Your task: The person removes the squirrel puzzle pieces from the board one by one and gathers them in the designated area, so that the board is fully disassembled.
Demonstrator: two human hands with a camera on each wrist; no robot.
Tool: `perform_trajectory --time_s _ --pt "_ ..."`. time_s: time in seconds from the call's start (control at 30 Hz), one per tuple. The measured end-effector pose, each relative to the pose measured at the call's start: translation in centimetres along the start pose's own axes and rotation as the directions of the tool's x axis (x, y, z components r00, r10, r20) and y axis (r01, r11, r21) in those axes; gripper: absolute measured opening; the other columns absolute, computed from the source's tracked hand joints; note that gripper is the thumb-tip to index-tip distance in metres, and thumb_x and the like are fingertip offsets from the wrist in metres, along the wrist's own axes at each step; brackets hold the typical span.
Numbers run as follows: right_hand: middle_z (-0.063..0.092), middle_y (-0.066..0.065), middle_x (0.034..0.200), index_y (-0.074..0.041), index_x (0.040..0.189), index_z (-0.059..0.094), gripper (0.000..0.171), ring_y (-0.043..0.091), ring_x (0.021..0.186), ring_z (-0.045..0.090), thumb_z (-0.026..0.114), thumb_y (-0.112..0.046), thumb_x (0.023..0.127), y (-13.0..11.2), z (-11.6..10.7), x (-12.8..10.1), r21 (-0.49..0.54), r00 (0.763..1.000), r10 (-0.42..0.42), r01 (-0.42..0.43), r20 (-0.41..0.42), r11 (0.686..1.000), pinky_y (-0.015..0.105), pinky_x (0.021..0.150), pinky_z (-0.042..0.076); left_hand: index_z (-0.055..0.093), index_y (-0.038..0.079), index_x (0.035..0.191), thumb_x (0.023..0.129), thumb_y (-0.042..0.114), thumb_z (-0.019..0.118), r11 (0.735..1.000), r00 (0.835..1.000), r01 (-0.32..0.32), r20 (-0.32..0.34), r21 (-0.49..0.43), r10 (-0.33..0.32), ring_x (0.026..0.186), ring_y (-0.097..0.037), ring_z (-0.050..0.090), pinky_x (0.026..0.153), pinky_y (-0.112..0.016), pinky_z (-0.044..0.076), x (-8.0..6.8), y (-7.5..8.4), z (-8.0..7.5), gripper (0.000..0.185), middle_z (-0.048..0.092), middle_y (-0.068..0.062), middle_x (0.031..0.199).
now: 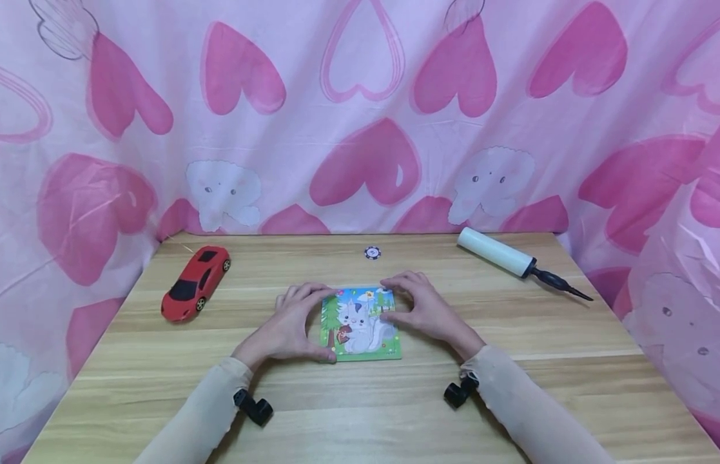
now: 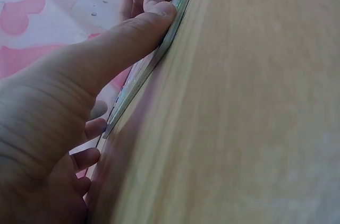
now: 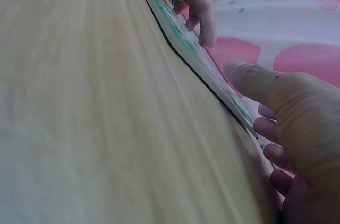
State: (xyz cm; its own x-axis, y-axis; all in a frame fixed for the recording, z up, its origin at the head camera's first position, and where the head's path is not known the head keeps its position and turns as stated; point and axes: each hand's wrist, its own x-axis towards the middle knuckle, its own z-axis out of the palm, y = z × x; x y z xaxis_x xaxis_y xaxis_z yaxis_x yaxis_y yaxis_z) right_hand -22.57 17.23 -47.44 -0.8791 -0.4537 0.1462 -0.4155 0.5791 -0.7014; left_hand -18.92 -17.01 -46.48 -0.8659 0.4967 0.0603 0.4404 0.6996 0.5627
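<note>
**Both hands on the cartoon puzzle board, mid-table**

Puzzle board (image 1: 360,323) lies flat at the table centre, just in front of the person. It's a shallow tray-type frame: picture of a white cartoon animal on green fills it edge to edge, no gaps visible from the head view. Can't tell individual pieces apart.

Left hand (image 1: 290,328): fingers curled over the board's left edge, thumb (image 2: 139,32) pressed along the near-left edge. Wrist view confirms the thumb touching the thin side of the board (image 2: 142,78). Pinching it.

Right hand (image 1: 420,309): fingers curled round the far-right corner, thumb against the right edge. In the right wrist view the thumb (image 3: 249,78) sits just beside the board (image 3: 199,57); actual contact unclear there.

Surface: light wood-grain table (image 1: 539,335). Red toy car (image 1: 195,282) to the far left, well apart from the board. Small round black-and-white chip (image 1: 372,252) behind the board near the back edge. White hand pump with black nozzle (image 1: 513,260) at far right.

Room: pink heart-print curtain (image 1: 360,116) wraps the table on three sides.
</note>
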Motion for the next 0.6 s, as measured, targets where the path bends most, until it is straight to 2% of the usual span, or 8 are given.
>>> perform_trajectory --time_s 0.2,0.4,0.6 --pt "0.062 -0.003 0.143 -0.02 0.153 0.068 0.073 0.025 0.14 0.048 0.096 -0.042 0.089 -0.6 0.1 0.0 -0.027 1.0 -0.009 0.009 0.014 1.0 0.06 0.119 0.042 0.045 0.028 0.171 0.064 0.078 0.098 1.0 1.0 0.008 0.009 0.004 -0.008 0.152 -0.034 0.035 0.117 -0.062 0.028 0.1 -0.1 0.1 0.129 0.042 -0.004 0.17" --pt "0.061 -0.002 0.138 -0.021 0.15 0.071 0.067 0.023 0.132 0.048 0.095 -0.038 0.09 -1.0 0.2 0.0 -0.041 1.0 -0.001 0.003 0.029 0.999 0.054 0.114 0.043 0.043 0.028 0.172 0.064 0.08 0.096 1.0 1.0 0.012 0.019 0.015 -0.012 0.152 -0.033 0.034 0.118 -0.06 0.028 0.1 -0.1 0.1 0.131 0.041 -0.003 0.17" --pt "0.058 -0.001 0.139 -0.021 0.149 0.072 0.064 0.024 0.135 0.047 0.094 -0.038 0.092 -1.4 0.3 0.0 -0.043 0.999 0.004 -0.002 0.045 0.999 0.056 0.117 0.043 0.043 0.027 0.172 0.064 0.079 0.097 1.0 1.0 0.012 0.02 0.012 -0.012 0.152 -0.034 0.035 0.117 -0.061 0.029 0.1 -0.1 0.1 0.131 0.041 -0.004 0.17"
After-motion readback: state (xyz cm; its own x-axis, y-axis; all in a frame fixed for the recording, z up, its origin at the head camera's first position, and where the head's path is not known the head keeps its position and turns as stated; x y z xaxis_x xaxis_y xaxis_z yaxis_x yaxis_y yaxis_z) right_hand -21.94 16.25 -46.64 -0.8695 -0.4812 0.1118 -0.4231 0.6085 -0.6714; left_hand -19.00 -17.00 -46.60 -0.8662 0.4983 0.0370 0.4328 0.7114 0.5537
